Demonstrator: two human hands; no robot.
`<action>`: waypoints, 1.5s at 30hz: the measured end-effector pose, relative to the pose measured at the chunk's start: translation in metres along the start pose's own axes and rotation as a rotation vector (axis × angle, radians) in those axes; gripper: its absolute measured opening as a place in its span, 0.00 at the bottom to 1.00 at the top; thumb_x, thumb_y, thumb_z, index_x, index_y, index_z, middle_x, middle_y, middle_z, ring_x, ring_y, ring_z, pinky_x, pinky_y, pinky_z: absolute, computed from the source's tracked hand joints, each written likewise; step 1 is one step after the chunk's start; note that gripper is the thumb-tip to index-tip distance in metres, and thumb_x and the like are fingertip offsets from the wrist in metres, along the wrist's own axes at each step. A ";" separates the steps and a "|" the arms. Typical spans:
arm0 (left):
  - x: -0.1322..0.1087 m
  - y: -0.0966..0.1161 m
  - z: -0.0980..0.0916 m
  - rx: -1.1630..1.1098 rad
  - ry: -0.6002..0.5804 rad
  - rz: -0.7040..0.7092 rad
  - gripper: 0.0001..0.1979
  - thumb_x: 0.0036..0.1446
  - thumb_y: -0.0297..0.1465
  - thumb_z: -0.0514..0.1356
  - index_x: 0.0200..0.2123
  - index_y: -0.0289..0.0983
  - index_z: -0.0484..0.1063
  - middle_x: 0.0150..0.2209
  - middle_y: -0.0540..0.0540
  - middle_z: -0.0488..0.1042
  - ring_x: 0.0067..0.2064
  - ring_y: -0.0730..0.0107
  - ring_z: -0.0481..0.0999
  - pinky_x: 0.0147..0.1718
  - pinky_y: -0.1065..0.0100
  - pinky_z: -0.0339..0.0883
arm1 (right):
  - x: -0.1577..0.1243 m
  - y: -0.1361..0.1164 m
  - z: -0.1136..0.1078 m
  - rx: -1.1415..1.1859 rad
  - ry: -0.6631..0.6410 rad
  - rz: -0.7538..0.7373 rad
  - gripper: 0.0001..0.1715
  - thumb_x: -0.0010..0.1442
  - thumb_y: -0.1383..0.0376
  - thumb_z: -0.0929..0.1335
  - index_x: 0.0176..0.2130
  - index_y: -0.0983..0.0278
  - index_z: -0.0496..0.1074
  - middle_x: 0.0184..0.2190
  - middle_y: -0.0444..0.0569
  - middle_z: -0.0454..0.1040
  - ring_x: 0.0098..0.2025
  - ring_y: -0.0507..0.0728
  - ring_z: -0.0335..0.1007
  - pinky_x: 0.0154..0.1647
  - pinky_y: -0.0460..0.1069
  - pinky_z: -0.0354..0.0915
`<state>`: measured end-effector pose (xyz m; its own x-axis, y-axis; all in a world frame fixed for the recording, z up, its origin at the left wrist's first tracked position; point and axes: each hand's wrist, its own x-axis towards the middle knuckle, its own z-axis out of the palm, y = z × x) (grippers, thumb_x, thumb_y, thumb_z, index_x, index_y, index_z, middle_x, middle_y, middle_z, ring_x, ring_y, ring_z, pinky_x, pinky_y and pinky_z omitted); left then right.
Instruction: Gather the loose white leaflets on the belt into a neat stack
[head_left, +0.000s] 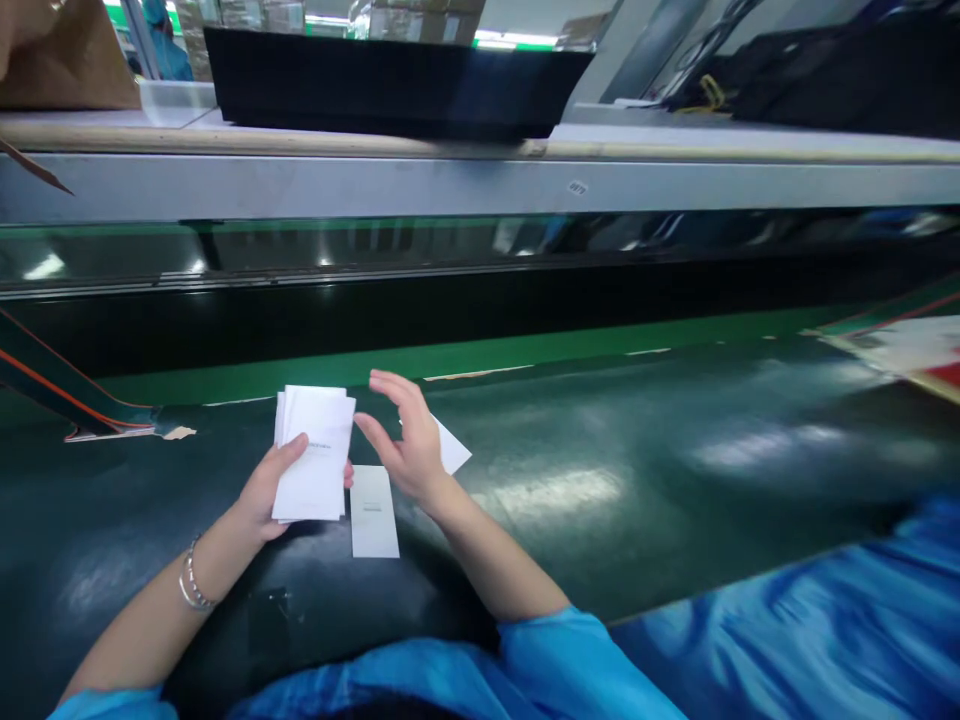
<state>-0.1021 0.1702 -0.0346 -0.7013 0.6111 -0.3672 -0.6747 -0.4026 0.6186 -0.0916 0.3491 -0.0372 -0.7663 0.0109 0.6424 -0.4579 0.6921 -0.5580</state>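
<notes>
My left hand (274, 490) grips a stack of white printed leaflets (315, 455) from below, with the thumb on top. My right hand (405, 440) hovers just to the right of the stack, fingers spread and holding nothing. Under and beyond that hand, a white sheet (452, 447) lies partly hidden on the belt. A single white leaflet (373, 512) with small grey print lies flat on the belt, just below the stack and between my hands.
The dark green conveyor belt (600, 480) runs across the view behind a grey metal rail (450, 190). A black tray (390, 80) stands on the shelf beyond. Printed sheets (907, 350) lie at the right edge. A person in blue (169, 50) stands far back.
</notes>
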 end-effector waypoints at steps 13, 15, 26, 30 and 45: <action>-0.002 0.019 0.007 -0.035 0.260 0.107 0.16 0.56 0.28 0.55 0.48 0.29 0.64 0.37 0.37 0.72 0.36 0.59 0.75 0.35 0.61 0.73 | -0.080 0.042 0.006 -0.522 -1.094 0.223 0.60 0.46 0.51 0.73 0.65 0.72 0.45 0.62 0.61 0.46 0.65 0.65 0.39 0.65 0.62 0.40; -0.002 0.018 0.007 -0.015 0.250 0.112 0.17 0.55 0.28 0.55 0.49 0.28 0.63 0.37 0.37 0.72 0.35 0.59 0.75 0.35 0.61 0.73 | -0.079 0.046 0.009 -0.518 -1.080 0.231 0.61 0.44 0.54 0.75 0.65 0.72 0.45 0.60 0.62 0.51 0.64 0.64 0.44 0.65 0.62 0.42; -0.001 0.019 0.007 0.022 0.250 0.116 0.18 0.56 0.27 0.53 0.49 0.25 0.63 0.34 0.35 0.73 0.33 0.60 0.75 0.33 0.62 0.73 | -0.045 0.057 0.027 -0.341 -1.302 -0.215 0.56 0.40 0.66 0.75 0.63 0.66 0.52 0.55 0.58 0.58 0.55 0.64 0.55 0.52 0.57 0.59; -0.002 0.018 0.005 0.022 0.249 0.137 0.17 0.55 0.27 0.54 0.48 0.25 0.64 0.34 0.35 0.73 0.33 0.60 0.75 0.32 0.61 0.73 | -0.042 0.062 0.024 -0.371 -1.216 0.043 0.49 0.39 0.62 0.76 0.58 0.71 0.60 0.45 0.58 0.63 0.47 0.62 0.60 0.45 0.51 0.62; 0.000 0.012 -0.001 0.047 0.215 0.136 0.20 0.53 0.28 0.57 0.49 0.26 0.62 0.34 0.34 0.72 0.34 0.58 0.74 0.30 0.62 0.71 | -0.032 0.031 -0.040 0.987 0.055 1.137 0.28 0.44 0.56 0.72 0.40 0.69 0.63 0.26 0.46 0.68 0.16 0.45 0.59 0.12 0.39 0.55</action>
<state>-0.1105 0.1649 -0.0276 -0.8208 0.3930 -0.4146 -0.5633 -0.4359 0.7019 -0.0630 0.3986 -0.0540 -0.9040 0.2342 -0.3578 0.2241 -0.4533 -0.8628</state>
